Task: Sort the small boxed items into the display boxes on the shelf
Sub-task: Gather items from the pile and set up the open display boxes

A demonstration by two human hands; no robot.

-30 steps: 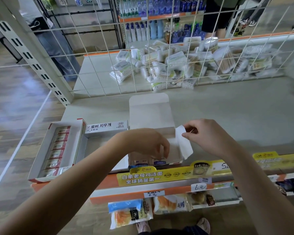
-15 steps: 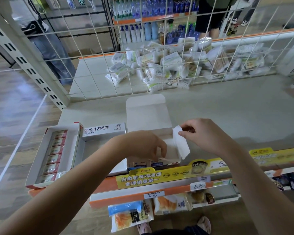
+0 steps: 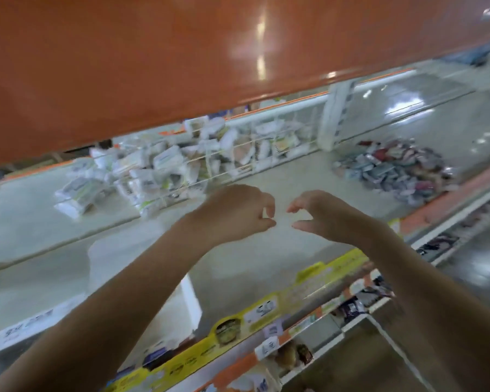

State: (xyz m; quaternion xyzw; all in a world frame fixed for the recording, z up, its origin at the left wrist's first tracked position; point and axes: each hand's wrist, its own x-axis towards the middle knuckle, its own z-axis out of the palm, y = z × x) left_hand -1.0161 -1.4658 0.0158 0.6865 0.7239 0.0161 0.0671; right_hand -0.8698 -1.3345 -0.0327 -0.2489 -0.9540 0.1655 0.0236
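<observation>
The picture is motion-blurred. My left hand (image 3: pixel 235 213) and my right hand (image 3: pixel 320 215) hover side by side over the pale shelf (image 3: pixel 280 258), a small gap between them. Both are loosely curled with thumb and fingers slightly apart, and I see nothing in either. The white display box (image 3: pixel 187 301) lies at the lower left, mostly hidden under my left forearm. A heap of small colourful boxed items (image 3: pixel 393 171) lies on the shelf to the right of and beyond my right hand.
An orange upper shelf edge (image 3: pixel 153 66) fills the top of the view, close overhead. White packets (image 3: pixel 164 165) lie piled behind a wire grid at the back. Yellow price strips (image 3: pixel 266 315) run along the shelf front, with snack packs on the shelf below.
Both hands have left the white box's flaps and risen to the right over the bare shelf. The view swung right and up, so the box slid to the lower left.
</observation>
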